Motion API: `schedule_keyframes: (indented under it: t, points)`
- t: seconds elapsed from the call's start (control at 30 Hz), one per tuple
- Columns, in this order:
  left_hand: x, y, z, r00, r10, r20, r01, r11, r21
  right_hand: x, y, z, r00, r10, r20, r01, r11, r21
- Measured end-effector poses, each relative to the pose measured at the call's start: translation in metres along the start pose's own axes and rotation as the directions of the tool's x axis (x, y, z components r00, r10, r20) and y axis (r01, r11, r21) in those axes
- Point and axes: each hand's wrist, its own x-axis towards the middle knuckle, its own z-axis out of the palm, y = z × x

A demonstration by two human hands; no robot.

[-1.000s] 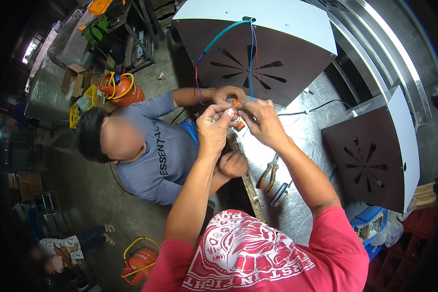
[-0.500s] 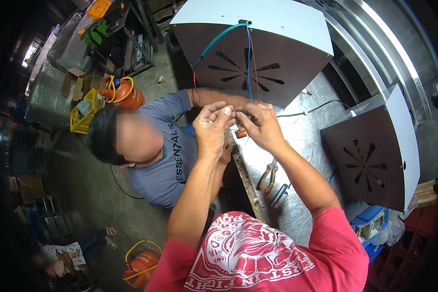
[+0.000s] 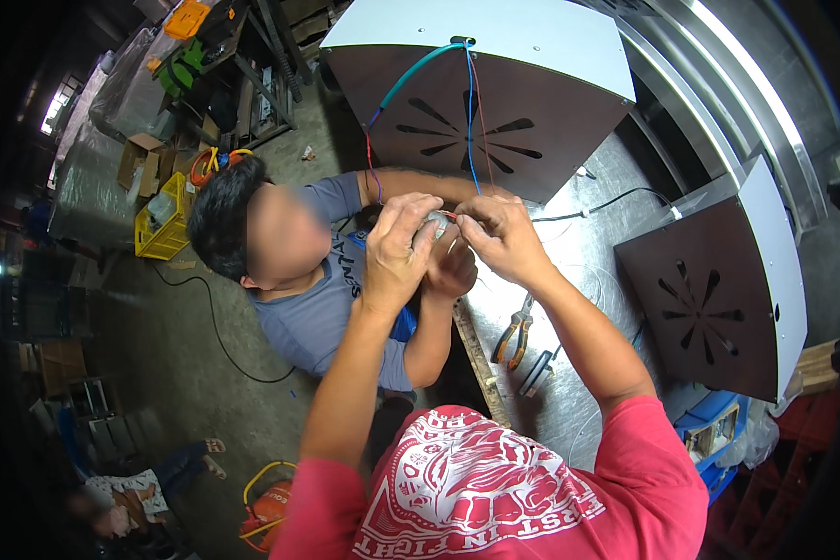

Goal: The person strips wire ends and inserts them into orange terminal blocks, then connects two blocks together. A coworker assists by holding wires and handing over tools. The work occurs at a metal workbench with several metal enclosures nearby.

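My left hand point(image 3: 397, 252) is closed in a pinch. At its fingertips shows a small grey piece point(image 3: 438, 220), too small to name. My right hand point(image 3: 506, 238) pinches a thin red wire point(image 3: 450, 215) that runs between the two hands. Just below, a co-worker's hand point(image 3: 452, 271) reaches in close to my left fingers. Blue wire point(image 3: 477, 121) comes down from a hole in a large brown and white metal housing point(image 3: 569, 103) toward my right hand. A teal sleeve point(image 3: 415, 73) with red and purple wire ends hangs from the same hole.
Pliers point(image 3: 512, 338) and a small dark tool point(image 3: 536, 373) lie on the metal table point(image 3: 569, 411). A second brown housing point(image 3: 691, 308) stands at the right, a black cable point(image 3: 616, 202) behind it. The co-worker point(image 3: 317, 317) leans in at the left. Gas cylinders stand on the floor.
The co-worker has leaned in to the right and raised a hand beside my left fingers. An orange-brown cylindrical part that hung under my hands is out of sight.
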Motion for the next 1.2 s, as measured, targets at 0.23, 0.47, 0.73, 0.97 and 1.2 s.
schedule_keyframes:
  t: [0.23, 0.47, 0.73, 0.97, 1.2]
  points:
    - [0.03, -0.003, -0.024, 0.898, 0.399, 0.188, -0.434, 0.872, 0.225, 0.007, 0.0, -0.019, 0.907, 0.294, 0.303, -0.402, 0.82, 0.407]
    - [0.047, 0.004, -0.029, 0.812, 0.506, 0.29, -0.567, 0.801, 0.192, 0.011, -0.008, -0.033, 0.907, 0.228, 0.354, -0.369, 0.835, 0.408]
    - [0.037, 0.0, -0.023, 0.911, 0.299, 0.284, -0.329, 0.942, 0.066, 0.006, -0.004, -0.028, 0.922, 0.225, 0.315, -0.324, 0.894, 0.31]
    - [0.022, 0.001, -0.005, 0.492, -0.611, 0.62, 0.867, 0.28, -0.412, 0.014, 0.004, -0.013, 0.901, -0.426, 0.079, 0.433, 0.888, -0.156]
    - [0.018, 0.006, -0.022, 0.641, -0.636, 0.429, 0.756, 0.62, -0.21, 0.024, 0.013, -0.009, 0.92, -0.377, 0.106, 0.375, 0.926, 0.044]
